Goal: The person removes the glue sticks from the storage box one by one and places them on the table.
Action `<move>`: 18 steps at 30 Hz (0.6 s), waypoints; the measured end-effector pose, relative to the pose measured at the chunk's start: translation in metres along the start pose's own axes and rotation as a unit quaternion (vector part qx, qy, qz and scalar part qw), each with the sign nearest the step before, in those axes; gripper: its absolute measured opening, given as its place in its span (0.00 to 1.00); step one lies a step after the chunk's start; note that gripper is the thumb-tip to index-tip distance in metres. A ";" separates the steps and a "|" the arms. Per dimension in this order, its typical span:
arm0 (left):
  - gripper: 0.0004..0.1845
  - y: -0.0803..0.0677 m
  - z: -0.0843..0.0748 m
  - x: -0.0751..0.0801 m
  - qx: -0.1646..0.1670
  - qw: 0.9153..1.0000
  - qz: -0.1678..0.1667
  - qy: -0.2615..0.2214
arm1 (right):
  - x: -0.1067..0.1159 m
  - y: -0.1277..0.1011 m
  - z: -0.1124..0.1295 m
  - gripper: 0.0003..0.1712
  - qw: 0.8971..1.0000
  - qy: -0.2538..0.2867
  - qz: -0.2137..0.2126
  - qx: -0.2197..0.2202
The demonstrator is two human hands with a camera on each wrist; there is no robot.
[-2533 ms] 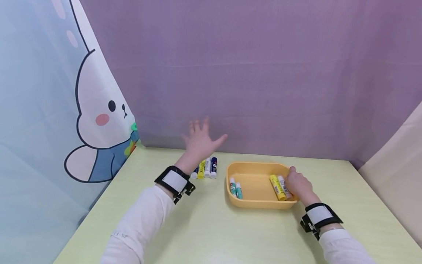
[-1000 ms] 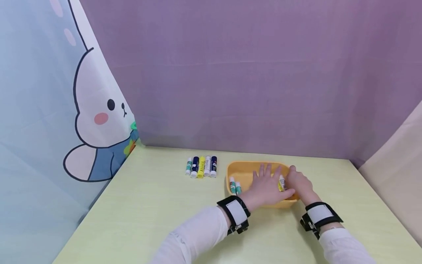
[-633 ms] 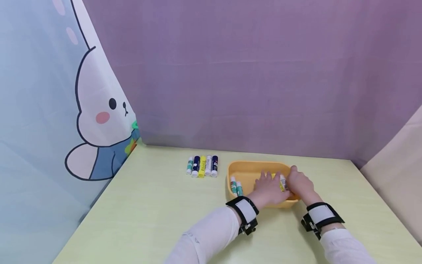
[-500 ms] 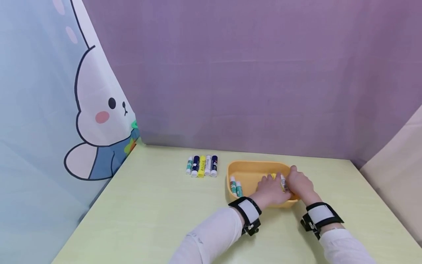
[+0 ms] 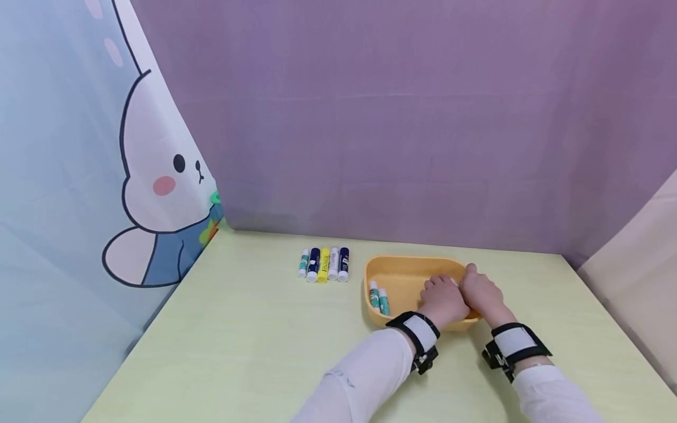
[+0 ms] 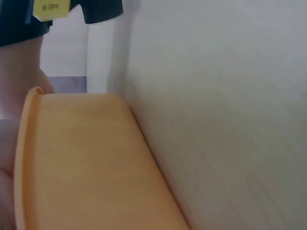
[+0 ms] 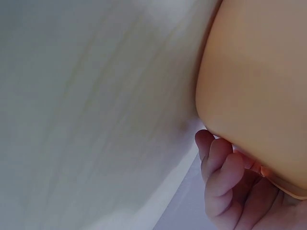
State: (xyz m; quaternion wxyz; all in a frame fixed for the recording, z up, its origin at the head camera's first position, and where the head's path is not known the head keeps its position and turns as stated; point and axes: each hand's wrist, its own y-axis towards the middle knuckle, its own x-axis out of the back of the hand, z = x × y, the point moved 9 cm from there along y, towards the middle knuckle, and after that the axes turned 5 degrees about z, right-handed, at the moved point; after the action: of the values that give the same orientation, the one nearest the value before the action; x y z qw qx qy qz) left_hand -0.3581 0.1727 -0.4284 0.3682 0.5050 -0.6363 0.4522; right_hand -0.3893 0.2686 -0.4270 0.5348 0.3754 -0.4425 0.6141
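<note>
Half a second ago the left hand [image 5: 443, 298] sat a little farther left inside the orange tray [image 5: 404, 288]; since then it has slid toward the right hand [image 5: 481, 292], its fingers have bent more tightly, and the yellow and white sticks that showed beside it are now covered. Those two sticks were lying at the tray's right end, right where the left hand is, so they are under or behind it. Whether its curled fingers grip either one cannot be told, since the hand itself blocks the view.

On the tray's right end the right hand holds the rim, fingers curled beneath it on the outside. In the head view the two hands meet side by side; whether they touch is unclear.

Two teal-and-white sticks [image 5: 374, 295] lean together at the tray's left end, well apart from both hands. Left of the tray, on the pale green surface [image 5: 238, 329], five more sticks lie in a row: small teal [image 5: 304, 263], navy [image 5: 313, 264], yellow [image 5: 324, 264], white [image 5: 334, 263], navy.
</note>
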 end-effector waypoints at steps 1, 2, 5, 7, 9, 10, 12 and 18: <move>0.37 0.001 0.002 -0.001 0.011 1.000 0.001 -0.020 | 0.000 0.000 0.000 0.16 1.000 0.001 0.000 0.000; 0.36 0.001 0.003 -0.001 0.018 0.999 0.001 -0.038 | 0.000 -0.001 0.000 0.16 1.000 0.002 0.001 0.000; 0.30 0.001 0.006 -0.002 0.028 0.995 -0.002 -0.093 | 0.000 -0.001 -0.001 0.16 1.000 0.004 0.005 -0.005; 0.29 0.000 0.008 -0.001 0.031 0.992 -0.007 -0.124 | 0.000 0.000 -0.002 0.17 1.000 0.004 0.007 -0.007; 0.30 0.000 0.011 0.000 0.040 0.988 -0.016 -0.151 | 0.000 0.000 -0.002 0.17 1.000 0.002 0.005 -0.005; 0.31 0.001 0.014 -0.001 0.047 0.985 -0.019 -0.166 | 0.001 0.000 -0.002 0.17 1.000 0.001 0.003 -0.004; 0.33 0.003 0.018 -0.001 0.063 0.978 -0.026 -0.198 | 0.001 0.000 -0.001 0.16 1.000 -0.001 0.001 -0.001; 0.20 0.010 0.017 0.000 0.045 0.986 -0.028 -0.160 | 0.000 0.000 0.000 0.16 1.000 -0.011 0.001 0.002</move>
State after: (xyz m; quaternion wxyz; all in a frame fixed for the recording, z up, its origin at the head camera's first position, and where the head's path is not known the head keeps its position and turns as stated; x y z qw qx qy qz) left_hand -0.3683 0.1580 -0.4363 0.2512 0.6044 -0.6519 0.3830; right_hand -0.3896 0.2681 -0.4270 0.5287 0.3828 -0.4479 0.6110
